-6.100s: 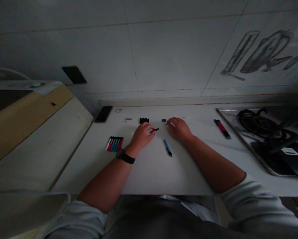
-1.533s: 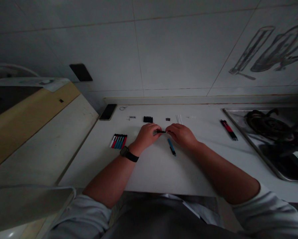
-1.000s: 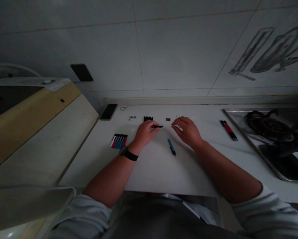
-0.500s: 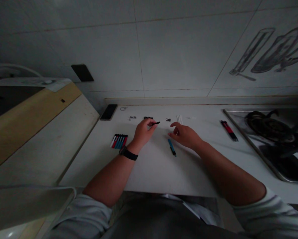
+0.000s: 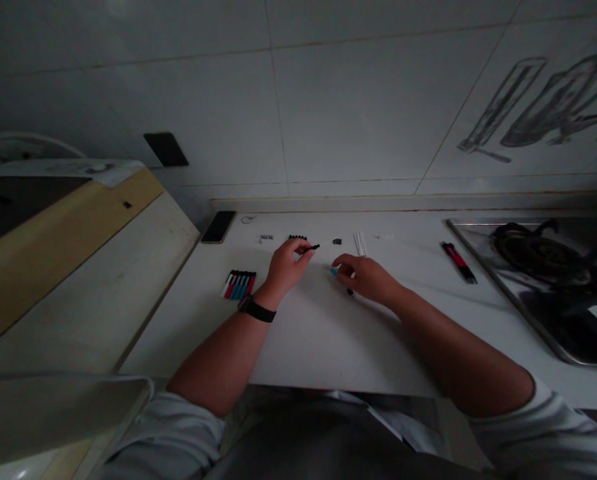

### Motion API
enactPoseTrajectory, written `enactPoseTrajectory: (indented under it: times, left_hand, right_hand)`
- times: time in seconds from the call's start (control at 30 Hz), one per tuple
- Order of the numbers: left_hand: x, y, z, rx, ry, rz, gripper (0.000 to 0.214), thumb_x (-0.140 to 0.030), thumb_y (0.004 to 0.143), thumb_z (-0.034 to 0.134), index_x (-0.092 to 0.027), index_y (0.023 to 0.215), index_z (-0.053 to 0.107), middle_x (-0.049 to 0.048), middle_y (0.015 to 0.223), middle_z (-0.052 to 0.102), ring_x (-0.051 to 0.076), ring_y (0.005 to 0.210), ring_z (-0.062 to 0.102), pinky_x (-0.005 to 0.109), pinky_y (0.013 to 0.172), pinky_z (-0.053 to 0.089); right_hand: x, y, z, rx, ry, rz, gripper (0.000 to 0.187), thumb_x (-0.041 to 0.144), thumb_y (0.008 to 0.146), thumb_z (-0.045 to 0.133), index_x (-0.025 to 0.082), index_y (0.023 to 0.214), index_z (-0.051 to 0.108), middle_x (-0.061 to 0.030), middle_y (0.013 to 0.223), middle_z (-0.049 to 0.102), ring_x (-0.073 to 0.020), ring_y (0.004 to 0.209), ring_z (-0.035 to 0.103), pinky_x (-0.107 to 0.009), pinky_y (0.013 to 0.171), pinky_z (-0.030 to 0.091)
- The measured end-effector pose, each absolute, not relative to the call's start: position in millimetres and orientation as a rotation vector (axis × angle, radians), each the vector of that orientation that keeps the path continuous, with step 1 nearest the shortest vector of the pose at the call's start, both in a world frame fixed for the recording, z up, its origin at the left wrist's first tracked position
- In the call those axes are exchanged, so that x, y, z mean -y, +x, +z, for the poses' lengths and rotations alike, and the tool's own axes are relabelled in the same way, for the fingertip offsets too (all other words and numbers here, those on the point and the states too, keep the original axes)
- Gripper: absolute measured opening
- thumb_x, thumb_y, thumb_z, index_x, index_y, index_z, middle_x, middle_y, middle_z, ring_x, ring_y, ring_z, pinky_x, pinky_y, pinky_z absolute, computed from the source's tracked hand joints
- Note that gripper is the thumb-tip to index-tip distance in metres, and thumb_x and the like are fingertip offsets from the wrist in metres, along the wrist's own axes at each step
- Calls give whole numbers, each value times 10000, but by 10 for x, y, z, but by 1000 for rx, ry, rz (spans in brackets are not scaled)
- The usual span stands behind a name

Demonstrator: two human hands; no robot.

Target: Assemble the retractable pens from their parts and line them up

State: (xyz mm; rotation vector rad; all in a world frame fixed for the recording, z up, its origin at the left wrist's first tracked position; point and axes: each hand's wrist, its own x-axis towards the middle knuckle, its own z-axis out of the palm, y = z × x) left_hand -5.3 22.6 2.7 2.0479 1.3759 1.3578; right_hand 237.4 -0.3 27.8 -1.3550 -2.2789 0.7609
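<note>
My left hand (image 5: pixel 284 265), a black watch on its wrist, pinches a thin black pen part (image 5: pixel 311 248) with a pale tip that points right. My right hand (image 5: pixel 366 277) lies over the blue pen barrel (image 5: pixel 334 271) on the white counter (image 5: pixel 308 333), fingers curled round it; only the barrel's blue end and a dark tip show. Beyond the hands lie a row of black caps (image 5: pixel 297 237), a small black piece (image 5: pixel 336 241) and white refill tubes (image 5: pixel 360 243).
A bundle of red, blue and white pens (image 5: pixel 238 285) lies left of my left hand. A phone (image 5: pixel 218 227) and small springs (image 5: pixel 265 237) are at the back left. A red and black pen pair (image 5: pixel 458 261) lies right, beside the gas hob (image 5: pixel 543 280).
My right hand left the black part, reached back to the white tubes, then came down onto the blue barrel. My left hand kept its pinch on the black part, lifting it slightly.
</note>
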Motion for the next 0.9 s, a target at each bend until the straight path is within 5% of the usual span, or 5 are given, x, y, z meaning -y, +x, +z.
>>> enactPoseTrajectory:
  times: [0.27, 0.9]
  left_hand:
    - [-198, -49, 99, -1334, 2095, 1406, 94, -179, 913, 735, -211, 994, 700, 26, 966, 735, 161, 898, 681, 321, 873, 546]
    - [-204, -68, 90, -1358, 2355, 1328, 101, -192, 910, 761, -224, 989, 708, 40, 989, 752, 197, 929, 696, 362, 871, 553]
  right_hand:
    - [-210, 2414, 131, 1696, -1021, 1068, 268, 469, 876, 683, 231, 993, 649, -37, 932, 707, -187, 860, 668, -359, 836, 553]
    - [-174, 2515, 223, 1978, -1139, 208, 163, 315, 977, 590, 229, 1038, 714, -91, 985, 731, -245, 908, 683, -398, 851, 550]
